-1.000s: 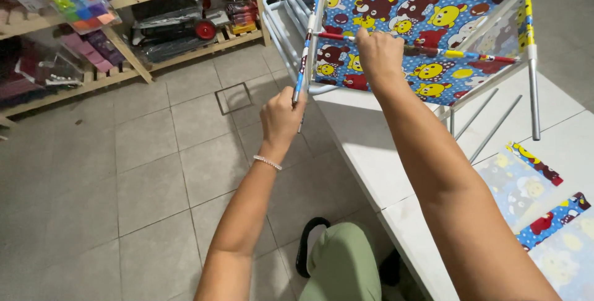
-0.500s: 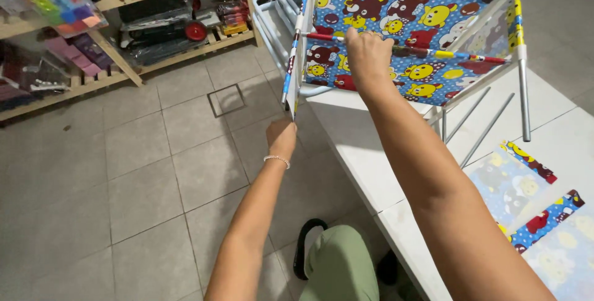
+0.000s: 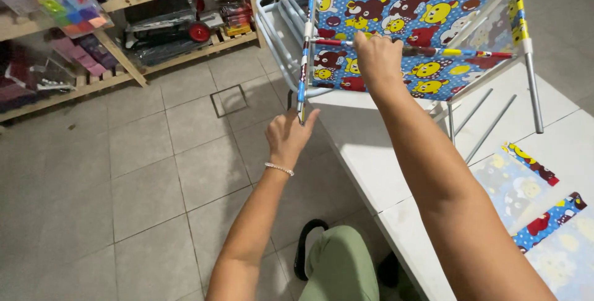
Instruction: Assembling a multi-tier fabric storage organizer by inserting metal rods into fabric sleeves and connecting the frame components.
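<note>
A small frame of metal rods covered in blue cartoon-print fabric stands tilted over the edge of a white table. My right hand grips the fabric-wrapped cross rod in the middle of the frame. My left hand pinches the lower end of the frame's left leg, which hangs past the table edge above the floor. A bead bracelet sits on my left wrist.
Loose grey rods and strips of the same printed fabric lie on the table at the right. Wooden shelves with packaged toys stand at the back left. Grey tube frames lean behind the table. My knee and shoe are below.
My left hand has slid down the left leg to its lower tip. The frame has shifted a little, and my right hand keeps its hold on the cross rod.
</note>
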